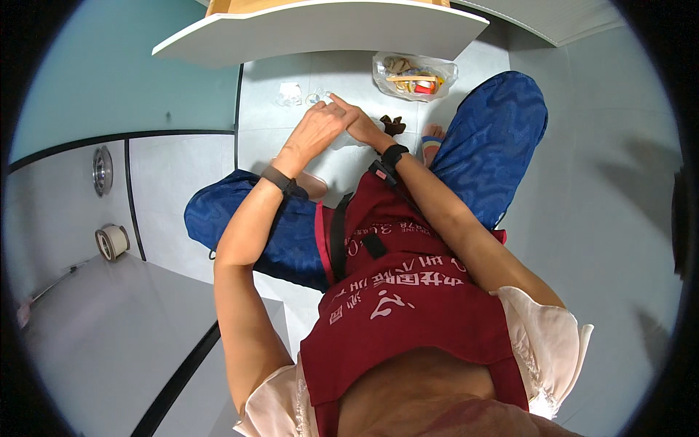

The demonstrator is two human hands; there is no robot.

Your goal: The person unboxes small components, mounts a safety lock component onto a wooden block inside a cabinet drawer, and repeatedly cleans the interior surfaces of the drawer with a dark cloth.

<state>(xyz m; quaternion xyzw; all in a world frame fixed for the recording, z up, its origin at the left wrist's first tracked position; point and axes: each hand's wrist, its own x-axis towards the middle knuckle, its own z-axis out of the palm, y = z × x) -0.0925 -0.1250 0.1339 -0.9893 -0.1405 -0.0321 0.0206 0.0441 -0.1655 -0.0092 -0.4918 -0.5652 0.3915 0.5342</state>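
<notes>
Over the floor between my knees, my left hand (317,130) and my right hand (360,128) meet at the fingertips. The fingers of my left hand curl inward, its back facing up. My right hand's fingers press together against it, with one finger reaching forward to the left. Whatever sits between them is hidden or too small to make out. Just beyond the fingertips lies a small clear ring-shaped item (314,97), and left of it a small white and clear piece (289,93). A dark brown scrunchie (393,125) rests on the floor beside my right wrist.
A clear plastic bag (380,81) full of mixed small things stands ahead on the right. Above the floor at the front hangs a pulled-out white drawer (320,34). My bent knees flank the work spot. A grey panel (175,164) stands left.
</notes>
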